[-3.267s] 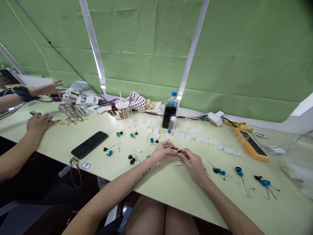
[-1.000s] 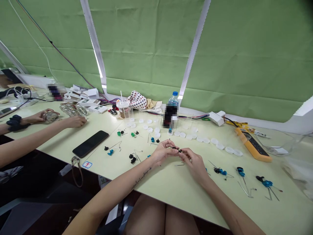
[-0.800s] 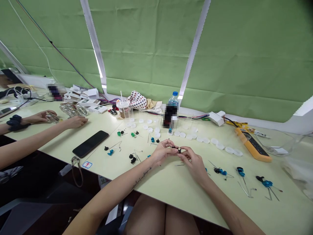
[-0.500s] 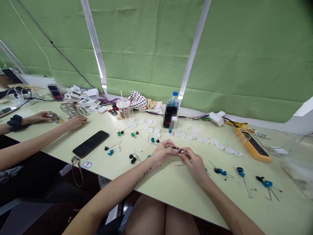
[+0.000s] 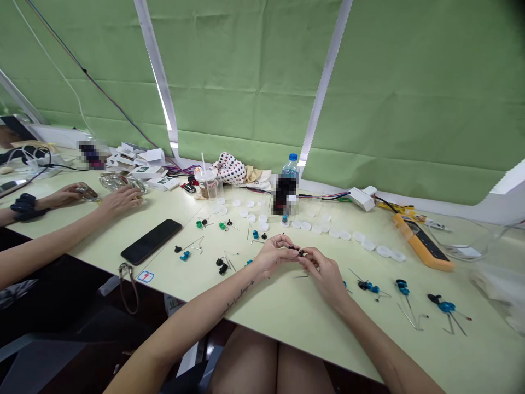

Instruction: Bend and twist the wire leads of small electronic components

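Just above the middle of the table point(image 5: 279, 323), my left hand point(image 5: 275, 254) and my right hand point(image 5: 322, 268) meet, both closed on one small black part point(image 5: 298, 251). Its exact kind cannot be made out, as the fingertips cover most of it. Below them a short metal rod point(image 5: 301, 276) lies on the table. Sets of blue and black pieces with bent metal wires lie around, such as a blue piece point(image 5: 446, 307) at the right and a black piece point(image 5: 222, 268) left of my hands.
A co-worker's hand point(image 5: 118, 201) rests by clear plastic packets at the left. A phone point(image 5: 151, 241) lies nearby. Behind my hands stand a water bottle point(image 5: 292, 167), a drink cup point(image 5: 207, 183) and a row of white caps point(image 5: 345, 236). An orange multimeter point(image 5: 424, 243) lies right.
My hands stay nearly in place, still around the black part. At the left, the co-worker's hands have shifted slightly among the clear packets.
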`<state>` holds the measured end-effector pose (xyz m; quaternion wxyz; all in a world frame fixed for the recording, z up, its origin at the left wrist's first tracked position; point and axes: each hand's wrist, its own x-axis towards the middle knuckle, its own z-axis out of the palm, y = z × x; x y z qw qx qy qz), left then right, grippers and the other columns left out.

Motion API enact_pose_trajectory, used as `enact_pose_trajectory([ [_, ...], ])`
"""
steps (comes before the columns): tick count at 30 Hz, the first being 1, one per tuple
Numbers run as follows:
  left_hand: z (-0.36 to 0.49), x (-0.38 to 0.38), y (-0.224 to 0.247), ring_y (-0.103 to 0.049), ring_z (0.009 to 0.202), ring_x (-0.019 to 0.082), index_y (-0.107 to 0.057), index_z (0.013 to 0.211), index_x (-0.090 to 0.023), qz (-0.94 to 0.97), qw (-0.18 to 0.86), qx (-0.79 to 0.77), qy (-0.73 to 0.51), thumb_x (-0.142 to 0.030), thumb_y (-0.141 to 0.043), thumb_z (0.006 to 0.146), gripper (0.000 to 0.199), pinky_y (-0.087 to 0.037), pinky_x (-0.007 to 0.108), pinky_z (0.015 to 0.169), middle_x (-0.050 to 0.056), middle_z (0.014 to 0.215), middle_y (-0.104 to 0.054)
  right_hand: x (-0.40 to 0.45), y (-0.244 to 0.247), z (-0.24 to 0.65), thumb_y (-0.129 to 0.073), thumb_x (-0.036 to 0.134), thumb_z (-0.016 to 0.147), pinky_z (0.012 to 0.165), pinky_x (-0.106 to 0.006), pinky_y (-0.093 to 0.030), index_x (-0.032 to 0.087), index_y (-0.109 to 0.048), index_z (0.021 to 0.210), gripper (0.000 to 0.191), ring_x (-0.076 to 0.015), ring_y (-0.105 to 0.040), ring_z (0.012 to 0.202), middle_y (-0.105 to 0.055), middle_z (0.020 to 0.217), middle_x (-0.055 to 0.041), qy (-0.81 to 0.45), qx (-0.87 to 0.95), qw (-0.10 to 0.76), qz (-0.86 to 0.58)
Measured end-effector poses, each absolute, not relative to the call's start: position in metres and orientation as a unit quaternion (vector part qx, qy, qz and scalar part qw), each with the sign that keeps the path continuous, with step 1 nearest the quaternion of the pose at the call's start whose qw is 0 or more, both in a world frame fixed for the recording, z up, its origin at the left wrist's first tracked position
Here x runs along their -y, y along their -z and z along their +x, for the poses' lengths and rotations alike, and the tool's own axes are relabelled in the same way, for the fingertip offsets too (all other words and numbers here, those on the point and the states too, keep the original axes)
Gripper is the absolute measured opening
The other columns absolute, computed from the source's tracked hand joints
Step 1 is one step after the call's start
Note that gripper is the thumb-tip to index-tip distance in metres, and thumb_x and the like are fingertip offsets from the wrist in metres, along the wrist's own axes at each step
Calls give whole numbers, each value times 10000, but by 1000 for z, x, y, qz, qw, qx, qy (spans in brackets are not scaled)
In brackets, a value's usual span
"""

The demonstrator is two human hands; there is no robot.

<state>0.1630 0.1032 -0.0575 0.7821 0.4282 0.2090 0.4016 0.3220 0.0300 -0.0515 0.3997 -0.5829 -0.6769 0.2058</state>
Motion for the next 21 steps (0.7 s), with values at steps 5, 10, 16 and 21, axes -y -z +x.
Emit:
enact_pose_trajectory([
  [5,162,-103,57,-661,689,160,-555,791,-126,431,780,-210,-403,-165,-808,562,343,-517,429,806,45,815,-670,-30,52,322,-438,441,888,640,-285,-484,236,-503,1089,294,-168,-613,631,-645,739,-9,-221,670,405,-582],
  [10,162,-103,56,-664,696,171,-555,788,-124,431,783,-207,-398,-161,-802,571,332,-511,436,812,51,803,-670,-30,54,323,-414,453,894,641,-299,-487,227,-518,1039,288,-184,-609,643,-635,724,-22,-221,675,401,-579],
  [16,163,-104,57,-665,693,168,-555,792,-124,429,785,-206,-397,-159,-805,565,339,-506,434,823,49,801,-675,-30,54,323,-432,436,888,634,-282,-485,230,-529,1012,259,-169,-608,624,-640,712,-9,-213,677,401,-579],
  [21,162,-104,59,-668,725,179,-556,795,-124,429,787,-204,-394,-150,-800,572,332,-501,444,831,69,837,-682,-30,54,323,-422,460,886,631,-287,-488,220,-554,980,290,-177,-614,636,-660,727,-25,-204,678,401,-581],
])
